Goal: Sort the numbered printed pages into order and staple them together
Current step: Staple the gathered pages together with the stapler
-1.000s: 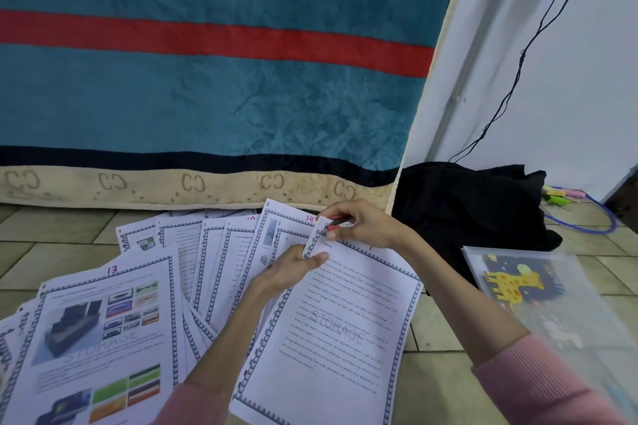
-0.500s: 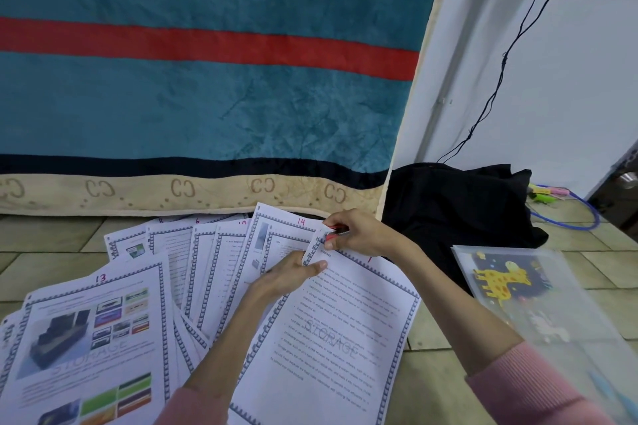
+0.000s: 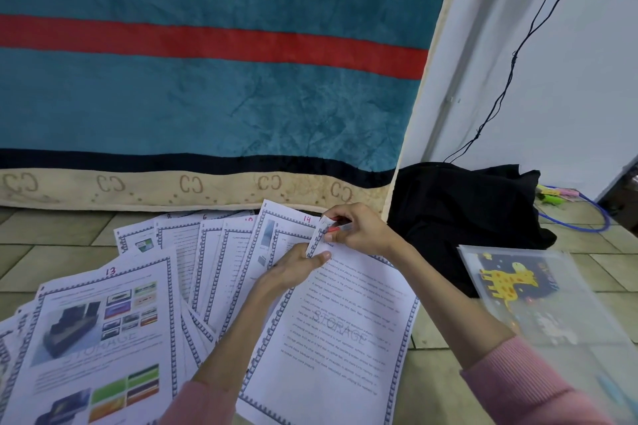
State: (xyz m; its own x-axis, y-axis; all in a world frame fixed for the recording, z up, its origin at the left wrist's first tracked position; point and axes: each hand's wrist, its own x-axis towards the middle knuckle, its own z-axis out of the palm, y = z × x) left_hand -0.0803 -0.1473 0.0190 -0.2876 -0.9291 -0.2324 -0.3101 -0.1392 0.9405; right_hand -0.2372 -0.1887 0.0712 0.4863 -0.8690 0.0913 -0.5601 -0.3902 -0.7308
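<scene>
Head view showed the printed pages point(image 3: 214, 272) fanned across the tiled floor point(image 3: 51, 248), overlapping one another from the near left, where sheet 13 point(image 3: 100, 331) lay, to the far middle, where sheet 14 point(image 3: 293, 228) peeked out. A text-only page point(image 3: 345, 328) lay topmost at the right of the fan. The right hand point(image 3: 359, 229) had its fingers curled round a red-tipped pen point(image 3: 340, 228) and also pinched that page's far left corner point(image 3: 319, 235), which was bent up off the sheet below. The left hand point(image 3: 297, 269) lay with fairly straight fingers pressing down beside the raised corner, grasping nothing.

Several risks seemed likely. With a pen and paper in the same grip, the tip could have marked the sheet or the corner could have creased or torn if lifted sharply. Because the sheets overlapped loosely, dragging one out might have shifted its neighbours and hidden their handwritten numbers, so a page could have been placed out of order. A translucent folder with a giraffe print point(image 3: 518, 290) lay at the near right; no stapler was visible, so I could not tell where it was.
</scene>
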